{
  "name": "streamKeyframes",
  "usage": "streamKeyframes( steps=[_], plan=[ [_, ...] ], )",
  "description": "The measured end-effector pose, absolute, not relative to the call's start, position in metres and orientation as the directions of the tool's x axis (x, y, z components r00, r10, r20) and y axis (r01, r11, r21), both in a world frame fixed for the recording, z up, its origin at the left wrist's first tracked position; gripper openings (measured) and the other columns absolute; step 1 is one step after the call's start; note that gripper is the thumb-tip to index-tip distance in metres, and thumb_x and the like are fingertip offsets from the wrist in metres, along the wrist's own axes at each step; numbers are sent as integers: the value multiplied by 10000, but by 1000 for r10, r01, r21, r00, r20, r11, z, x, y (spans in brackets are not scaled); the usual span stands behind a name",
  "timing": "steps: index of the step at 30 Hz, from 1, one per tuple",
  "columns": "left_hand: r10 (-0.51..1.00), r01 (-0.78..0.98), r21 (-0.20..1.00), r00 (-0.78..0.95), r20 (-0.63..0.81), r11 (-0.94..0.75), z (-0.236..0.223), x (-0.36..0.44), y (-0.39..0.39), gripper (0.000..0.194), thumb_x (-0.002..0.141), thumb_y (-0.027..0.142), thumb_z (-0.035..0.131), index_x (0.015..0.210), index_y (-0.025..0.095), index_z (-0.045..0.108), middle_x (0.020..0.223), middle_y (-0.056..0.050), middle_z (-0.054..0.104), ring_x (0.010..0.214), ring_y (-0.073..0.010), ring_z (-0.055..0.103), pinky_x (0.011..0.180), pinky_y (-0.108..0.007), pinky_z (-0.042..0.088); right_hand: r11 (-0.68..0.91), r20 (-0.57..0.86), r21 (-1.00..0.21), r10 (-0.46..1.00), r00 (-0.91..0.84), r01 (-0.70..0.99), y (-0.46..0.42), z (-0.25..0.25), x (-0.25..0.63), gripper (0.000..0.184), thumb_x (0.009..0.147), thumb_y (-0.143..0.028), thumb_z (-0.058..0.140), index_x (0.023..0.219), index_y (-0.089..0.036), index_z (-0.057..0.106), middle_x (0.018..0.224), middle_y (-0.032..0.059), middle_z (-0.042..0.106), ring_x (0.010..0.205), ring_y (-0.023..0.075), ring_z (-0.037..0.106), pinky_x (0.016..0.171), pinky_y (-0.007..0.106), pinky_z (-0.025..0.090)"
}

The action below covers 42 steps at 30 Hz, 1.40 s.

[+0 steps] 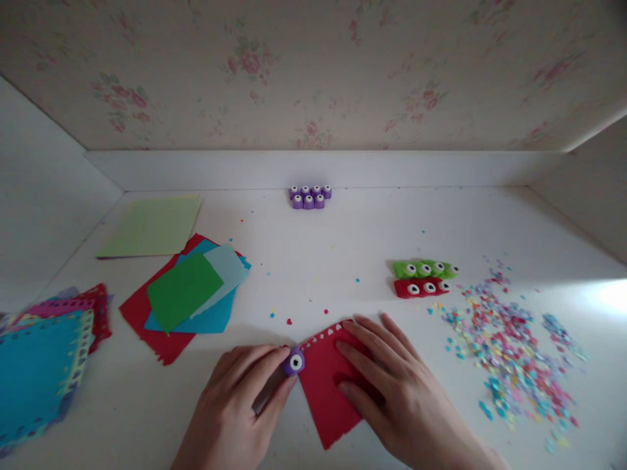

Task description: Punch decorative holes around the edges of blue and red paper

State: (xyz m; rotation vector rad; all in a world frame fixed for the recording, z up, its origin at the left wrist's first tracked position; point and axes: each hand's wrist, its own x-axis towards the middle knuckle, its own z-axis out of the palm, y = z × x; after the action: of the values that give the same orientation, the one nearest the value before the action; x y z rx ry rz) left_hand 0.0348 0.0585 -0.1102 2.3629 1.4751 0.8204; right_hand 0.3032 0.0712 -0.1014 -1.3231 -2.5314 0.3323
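A small purple craft punch [294, 361] with a white top sits at the left corner of a red paper sheet [323, 391]. My left hand [245, 391] pinches this punch between thumb and fingers. A row of small punched holes runs along the sheet's upper edge. Spread over the right part of the paper, my right hand [386, 378] lies with its fingers apart, pressing it on the white table. Tiny red cutouts [289, 321] lie just above the paper.
Purple punches [308, 201] stand at the back; green punches [425, 269] and red punches [422, 288] stand right of centre. Confetti [514, 346] covers the right side. Green paper [185, 290] tops a coloured pile at left, near pale sheets [151, 225] and edge-punched blue paper [39, 365].
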Motion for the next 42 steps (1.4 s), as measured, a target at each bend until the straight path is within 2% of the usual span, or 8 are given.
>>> streamKeyframes(
  steps=[4,8,13,18,24,29,36,42],
  plan=[
    [890,749,488,325,320,-448,-109,34,58,305,926,256,631,1226,212,603,1078,-64,696,981,-216,657,836,-350,577,554,130,-320,830,-543,769,71,-100,303,438,944,-295,585,1381,-274,562,1469,45,533,1376,305,460,1167,610,331],
    [928,740,561,268,260,-371,-100,40,63,296,926,332,624,1204,229,609,1106,-62,687,1005,-218,648,832,-341,569,551,118,-308,831,-544,775,71,-99,302,418,955,-307,569,1371,-271,563,1482,35,517,1384,291,448,1175,607,320],
    [950,740,597,221,220,-311,-95,54,72,141,975,318,549,1021,265,671,960,-15,714,908,-214,645,803,-365,513,548,113,-308,833,-542,778,70,-100,302,412,958,-326,564,1366,-273,564,1477,34,522,1381,288,449,1174,606,320],
    [973,761,608,199,113,-227,-95,60,75,185,977,313,516,854,244,636,893,-11,690,867,-222,617,780,-372,450,542,125,-320,837,-533,777,69,-99,301,409,949,-316,579,1355,-270,576,1456,45,545,1363,298,469,1167,609,325],
    [972,864,486,208,-109,-130,-83,70,83,177,940,204,483,780,213,558,892,-39,630,881,-250,584,726,-369,381,527,139,-340,847,-513,779,68,-98,298,412,934,-303,595,1344,-263,588,1447,58,553,1355,302,475,1167,605,318],
    [961,916,390,188,-200,-98,-69,77,87,208,939,171,463,757,202,558,925,-47,615,923,-254,578,731,-362,377,531,150,-337,846,-512,777,65,-97,298,404,934,-300,591,1335,-256,599,1445,66,555,1345,296,485,1164,596,322],
    [975,844,520,204,-85,-131,-75,51,80,225,981,338,486,888,275,680,1033,-14,650,1017,-227,607,856,-382,439,519,150,-370,852,-502,770,64,-95,299,377,951,-344,584,1319,-269,617,1436,66,565,1348,288,482,1171,589,303],
    [961,856,454,162,224,-250,-97,15,63,292,1018,357,433,1055,252,703,1098,-50,667,1029,-200,630,890,-354,497,531,156,-385,844,-513,755,66,-93,299,365,942,-319,596,1301,-259,630,1408,82,587,1329,289,501,1149,608,320]
  ],
)
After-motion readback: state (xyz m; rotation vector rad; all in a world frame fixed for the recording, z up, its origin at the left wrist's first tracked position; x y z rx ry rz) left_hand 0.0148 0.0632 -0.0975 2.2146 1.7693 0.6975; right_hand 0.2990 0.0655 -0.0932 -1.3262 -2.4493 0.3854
